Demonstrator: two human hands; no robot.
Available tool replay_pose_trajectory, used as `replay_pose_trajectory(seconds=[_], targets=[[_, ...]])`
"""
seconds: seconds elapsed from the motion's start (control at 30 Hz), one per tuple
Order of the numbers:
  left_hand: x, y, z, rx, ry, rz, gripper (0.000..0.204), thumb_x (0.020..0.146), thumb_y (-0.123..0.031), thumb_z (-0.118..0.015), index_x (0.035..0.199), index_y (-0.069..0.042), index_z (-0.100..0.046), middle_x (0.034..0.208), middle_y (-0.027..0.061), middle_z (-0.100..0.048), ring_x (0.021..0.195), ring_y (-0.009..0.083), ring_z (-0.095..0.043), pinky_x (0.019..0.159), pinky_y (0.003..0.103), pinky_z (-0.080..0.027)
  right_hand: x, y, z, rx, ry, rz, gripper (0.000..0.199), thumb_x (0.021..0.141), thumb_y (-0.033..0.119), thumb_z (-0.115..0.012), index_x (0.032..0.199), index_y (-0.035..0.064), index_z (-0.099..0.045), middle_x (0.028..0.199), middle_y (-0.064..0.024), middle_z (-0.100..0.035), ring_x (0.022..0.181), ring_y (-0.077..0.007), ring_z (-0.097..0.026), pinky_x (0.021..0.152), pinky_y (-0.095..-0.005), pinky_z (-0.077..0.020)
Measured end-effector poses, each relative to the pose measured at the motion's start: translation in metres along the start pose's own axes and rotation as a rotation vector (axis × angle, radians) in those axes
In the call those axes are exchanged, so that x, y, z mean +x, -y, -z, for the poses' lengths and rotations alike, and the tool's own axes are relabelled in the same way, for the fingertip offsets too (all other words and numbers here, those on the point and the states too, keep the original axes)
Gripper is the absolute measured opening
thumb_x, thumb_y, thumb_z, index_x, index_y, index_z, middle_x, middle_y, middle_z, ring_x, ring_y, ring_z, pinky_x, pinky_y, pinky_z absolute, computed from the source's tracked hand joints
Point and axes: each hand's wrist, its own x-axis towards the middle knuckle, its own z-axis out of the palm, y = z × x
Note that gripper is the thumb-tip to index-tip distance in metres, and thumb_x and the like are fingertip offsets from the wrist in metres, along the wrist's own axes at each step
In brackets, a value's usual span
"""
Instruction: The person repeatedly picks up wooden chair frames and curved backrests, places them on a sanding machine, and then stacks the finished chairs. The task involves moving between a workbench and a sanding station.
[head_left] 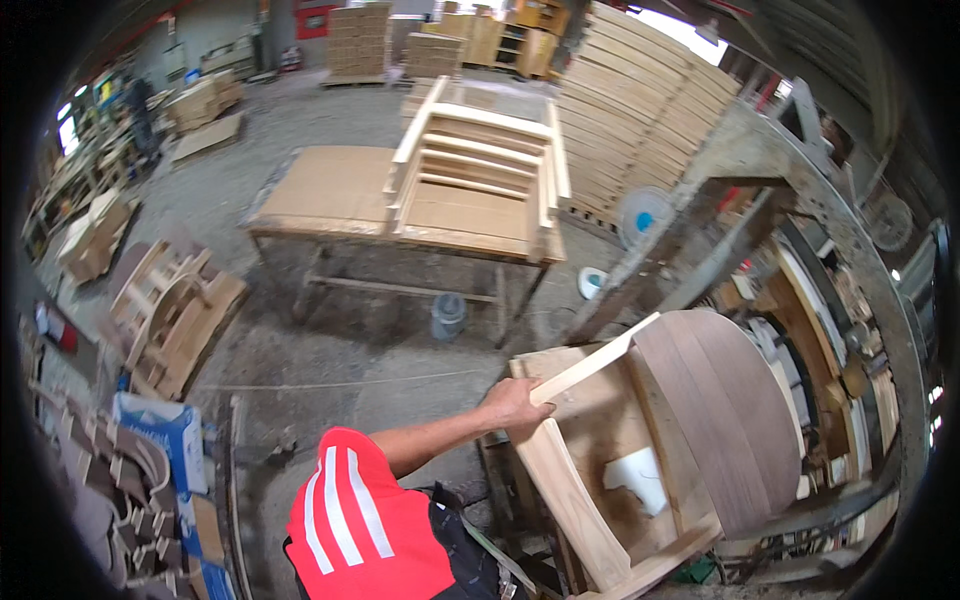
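Observation:
From the lower edge my left arm, in a red sleeve with white stripes, reaches to the right. My left hand (520, 405) is closed around the near left corner of a pale wooden frame (575, 500), its fingers partly hidden by the wood. Slim pale rails make up this chair-like frame, and a rounded dark-brown wooden panel (725, 420) spans its right side. It rests over a worn wooden stand (590, 410); a white scrap (637, 480) shows through the opening between the rails. My right hand is out of sight.
Ahead stands a cardboard-topped table (325, 190) bearing another pale wooden frame (480, 150); a grey bucket (448, 315) is beneath it. A large metal machine frame (800, 160) rises at the right. Curved wooden parts (170, 310) are stacked at left, behind a blue-and-white sack (165, 440).

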Motion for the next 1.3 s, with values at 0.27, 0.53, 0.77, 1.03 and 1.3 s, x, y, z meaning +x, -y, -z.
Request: replay_pose_trajectory(seconds=[0.27,0.53,0.77,1.03,1.3], targets=[[-0.113,0.053,0.084,-0.08,-0.263,-0.054,0.049,0.082,-0.045,-0.072,0.12,-0.014,-0.07,0.103,0.0204,-0.075,0.097,0.0422,-0.072,0.085,0.051,-0.055,-0.003,0.071,-0.034,0.111,0.159,0.245,0.068,0.092,0.035,-0.077,0.142,-0.0042,-0.055,0.139,-0.0232,-0.062,0.129,-0.0342,-0.059,0.108,-0.0418,-0.0454],[-0.176,0.078,0.189,-0.17,-0.578,-0.023,0.048,0.084,-0.041,-0.076,0.121,-0.01,-0.069,0.1,0.0197,-0.075,0.095,0.0374,-0.074,0.083,0.043,-0.057,-0.02,0.167,-0.087,0.222,0.303,0.444,0.066,0.095,0.031,-0.074,0.145,-0.0052,-0.051,0.14,-0.0225,-0.061,0.129,-0.0324,-0.058,0.109,-0.041,-0.0445],[-0.223,0.128,0.296,-0.165,-0.895,-0.01,0.056,0.086,-0.045,-0.079,0.125,-0.006,-0.07,0.103,0.0184,-0.076,0.096,0.0348,-0.075,0.084,0.042,-0.057,-0.056,0.256,-0.156,0.284,0.45,0.562,0.065,0.097,0.028,-0.071,0.147,-0.006,-0.047,0.141,-0.0219,-0.059,0.129,-0.031,-0.057,0.109,-0.0402,-0.0437],[-0.295,0.165,0.433,-0.227,-1.083,0.079,0.061,0.088,-0.048,-0.078,0.126,-0.001,-0.069,0.103,0.0207,-0.077,0.096,0.0308,-0.076,0.085,0.041,-0.058,-0.115,0.366,-0.257,0.397,0.628,0.654,0.064,0.1,0.023,-0.069,0.15,-0.007,-0.044,0.143,-0.0212,-0.057,0.129,-0.0292,-0.057,0.109,-0.0394,-0.0428],[-0.368,0.196,0.526,-0.381,-1.429,-0.126,0.058,0.089,-0.039,-0.082,0.125,0.004,-0.068,0.1,0.0141,-0.076,0.092,0.0176,-0.07,0.081,0.033,-0.056,-0.223,0.481,-0.345,0.601,1.042,0.801,0.056,0.106,0.021,-0.061,0.151,-0.0071,-0.04,0.143,-0.0185,-0.053,0.125,-0.026,-0.054,0.106,-0.0386,-0.0425]])
